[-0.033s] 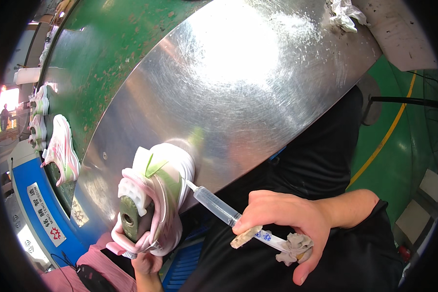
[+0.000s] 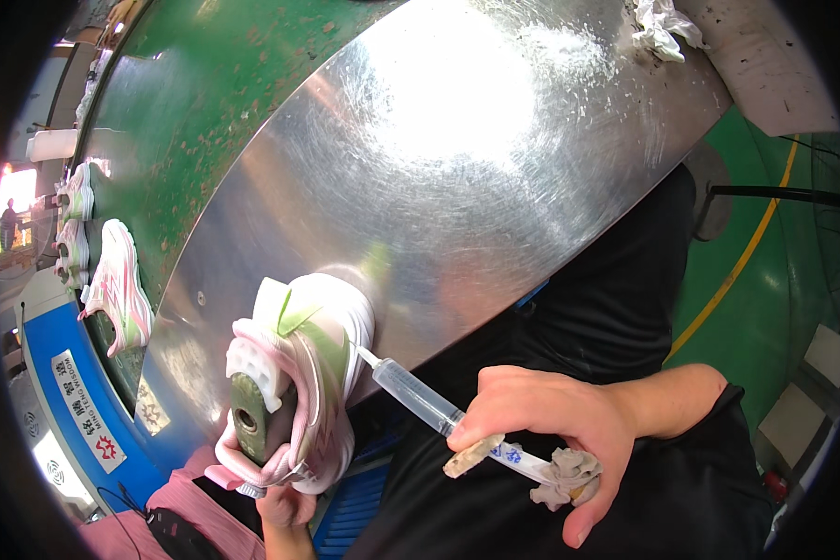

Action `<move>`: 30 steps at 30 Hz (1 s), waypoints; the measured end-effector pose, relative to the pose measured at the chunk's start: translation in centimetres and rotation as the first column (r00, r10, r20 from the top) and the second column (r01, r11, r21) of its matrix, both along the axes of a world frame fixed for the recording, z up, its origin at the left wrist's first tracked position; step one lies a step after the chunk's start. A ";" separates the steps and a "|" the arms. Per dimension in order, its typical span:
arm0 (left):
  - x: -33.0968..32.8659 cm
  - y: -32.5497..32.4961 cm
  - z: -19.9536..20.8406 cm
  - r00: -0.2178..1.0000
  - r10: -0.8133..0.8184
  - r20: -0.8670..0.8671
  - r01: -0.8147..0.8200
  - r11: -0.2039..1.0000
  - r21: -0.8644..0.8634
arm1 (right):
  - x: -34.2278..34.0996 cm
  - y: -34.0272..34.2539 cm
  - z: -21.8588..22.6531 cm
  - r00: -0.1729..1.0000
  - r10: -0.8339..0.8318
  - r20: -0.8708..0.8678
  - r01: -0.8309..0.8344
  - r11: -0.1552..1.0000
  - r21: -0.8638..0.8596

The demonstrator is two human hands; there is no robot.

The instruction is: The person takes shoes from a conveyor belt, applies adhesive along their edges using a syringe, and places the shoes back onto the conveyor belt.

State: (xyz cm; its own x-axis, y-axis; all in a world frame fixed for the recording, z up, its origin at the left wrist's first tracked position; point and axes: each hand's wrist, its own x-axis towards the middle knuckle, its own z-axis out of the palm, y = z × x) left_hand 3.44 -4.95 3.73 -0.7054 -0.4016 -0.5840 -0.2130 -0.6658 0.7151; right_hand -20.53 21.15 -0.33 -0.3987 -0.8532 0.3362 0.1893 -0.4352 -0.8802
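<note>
A white, pink and pale green running shoe (image 2: 331,350) is tilted at the near left edge of the metal table, its opening toward me. My left hand (image 2: 287,505) grips it at the heel end; the shoe hides most of the fingers. In my right hand (image 2: 551,415) is a clear syringe (image 2: 415,395) with a thin needle. The needle's tip meets the shoe's side just above the white sole; whether it touches cannot be made out. Crumpled grey material (image 2: 567,478) wraps the plunger end, and a tan wrapped piece (image 2: 472,455) sits at the barrel's flange.
The shiny metal table (image 2: 420,233) stretches away to the upper right, with crumpled white paper (image 2: 665,28) at its far end. Beyond it runs a green surface (image 2: 205,103). More shoes (image 2: 119,287) stand at the left, above a blue machine panel (image 2: 75,392).
The shoe and my left hand have shifted very slightly to the right. My right hand and the syringe stay almost where they were.
</note>
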 end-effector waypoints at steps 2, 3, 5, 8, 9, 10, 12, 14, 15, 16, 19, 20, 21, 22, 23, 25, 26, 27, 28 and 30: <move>-0.6 1.1 0.0 0.999 0.003 -0.032 0.000 0.996 0.084 | 0.3 -0.1 0.3 0.999 -0.033 0.030 0.033 0.999 0.000; -0.6 1.6 -0.2 1.000 0.021 0.000 -0.021 0.995 0.102 | 0.5 -0.2 0.5 0.996 -0.067 0.061 0.068 0.998 0.000; -0.6 2.6 -0.7 1.000 0.013 -0.006 -0.012 0.993 0.118 | 0.1 -0.4 0.4 0.995 -0.093 -0.031 0.092 0.995 -0.037; -0.4 3.9 -1.5 1.000 0.002 -0.018 0.002 0.978 0.208 | -0.1 -0.3 0.9 0.988 -0.094 -0.123 0.088 0.995 -0.053; -0.3 4.0 -2.0 0.999 -0.036 -0.023 0.040 0.967 0.251 | -0.3 -0.1 1.3 0.989 -0.075 -0.125 0.071 0.997 -0.032; -0.1 4.4 -2.2 0.999 -0.034 0.001 0.032 0.956 0.291 | -0.4 0.0 1.8 0.991 -0.052 -0.126 0.051 0.999 -0.011; -0.5 5.1 -2.5 0.999 -0.051 -0.012 0.052 0.930 0.363 | -0.4 -0.2 2.3 0.992 -0.043 -0.119 0.042 0.999 -0.010; -1.6 5.9 -2.8 0.998 -0.051 -0.025 0.057 0.914 0.401 | -0.5 -0.1 3.1 0.994 0.002 -0.105 0.002 0.999 0.037; -2.2 6.2 -3.1 0.995 -0.066 -0.080 0.094 0.895 0.436 | -0.7 0.4 3.9 0.995 0.049 -0.085 -0.041 0.995 0.096; -2.7 6.4 -3.4 0.988 -0.078 -0.133 0.132 0.874 0.468 | -0.8 0.8 4.6 0.994 0.093 -0.058 -0.084 0.985 0.154; -3.7 7.0 -3.9 0.978 -0.150 -0.143 0.201 0.855 0.478 | -0.8 1.6 6.2 0.994 0.100 -0.036 -0.090 0.973 0.214; -4.4 7.3 -3.9 0.981 -0.155 -0.120 0.193 0.864 0.465 | -0.5 2.0 6.9 0.997 0.061 -0.039 -0.050 0.971 0.232; -4.5 7.1 -4.2 0.981 -0.147 -0.126 0.189 0.863 0.469 | -0.6 2.4 7.4 0.997 0.068 -0.043 -0.056 0.970 0.237; -4.8 6.6 -4.3 0.954 -0.227 -0.195 0.297 0.798 0.525 | -0.7 3.0 8.3 0.997 0.074 -0.039 -0.062 0.968 0.243; -5.4 7.2 -3.9 0.950 -0.231 -0.210 0.308 0.808 0.503 | -0.8 3.6 9.2 0.996 0.079 -0.035 -0.068 0.966 0.250; -7.3 8.5 -3.9 0.944 -0.230 -0.238 0.319 0.820 0.475 | -0.7 4.1 9.9 0.995 0.071 -0.064 -0.051 0.960 0.274; -7.7 8.9 -4.4 0.940 -0.212 -0.267 0.320 0.820 0.475 | -0.6 4.5 10.3 0.995 0.066 -0.075 -0.042 0.959 0.280; -8.2 9.2 -4.5 0.937 -0.194 -0.290 0.316 0.824 0.470 | -0.7 4.8 10.8 0.994 0.064 -0.084 -0.038 0.960 0.277; -9.1 9.3 -4.1 0.937 -0.197 -0.288 0.326 0.787 0.524 | -0.6 5.3 11.2 0.994 0.051 -0.098 -0.021 0.960 0.280; -10.1 9.5 -3.9 0.931 -0.219 -0.291 0.347 0.779 0.523 | -0.5 6.0 12.0 0.992 0.044 -0.119 -0.007 0.957 0.290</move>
